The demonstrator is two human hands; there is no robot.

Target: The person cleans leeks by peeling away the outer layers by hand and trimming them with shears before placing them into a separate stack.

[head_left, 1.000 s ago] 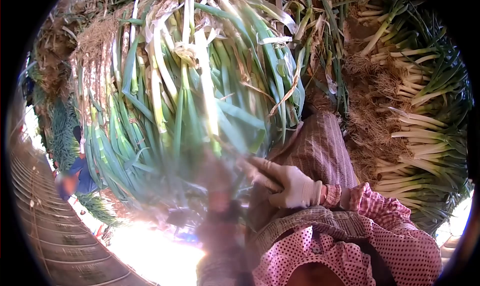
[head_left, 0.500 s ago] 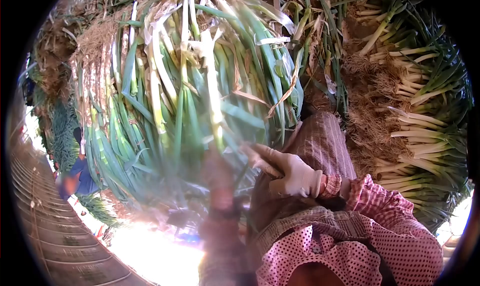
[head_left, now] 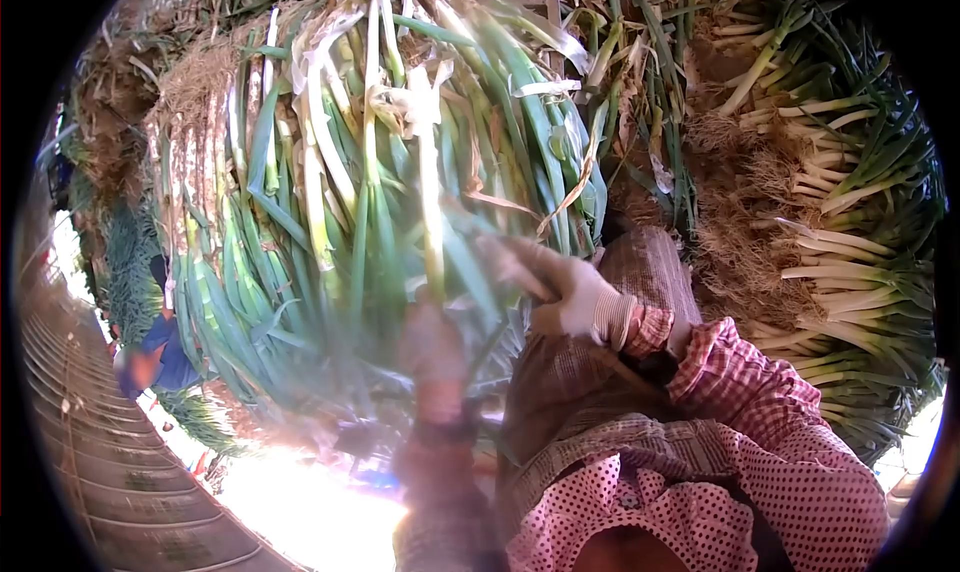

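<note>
My left hand (head_left: 432, 344), smeared by haze and movement, is closed around the lower green part of a green onion (head_left: 428, 182). This onion stands nearly upright in the view, its white stalk and torn papery skin toward the top. To its right is my right hand (head_left: 560, 284) in a pale glove, fingers pressed together and pointing at the onion's leaves. Blur at the fingertips hides what they hold, if anything. Beneath and around the held onion spreads a heap of green onions (head_left: 225, 262) with long green leaves, some dry.
On the right, trimmed green onions (head_left: 850, 242) lie in a long row, roots inward. My knee (head_left: 650, 272) is between that row and the heap. A person in blue (head_left: 165, 357) is at the far left, near a ribbed curved surface (head_left: 110, 452).
My right hand has shifted slightly up and left, its wrist rising. The left hand keeps hold of the green onion and has barely moved; its stalk has tilted a little.
</note>
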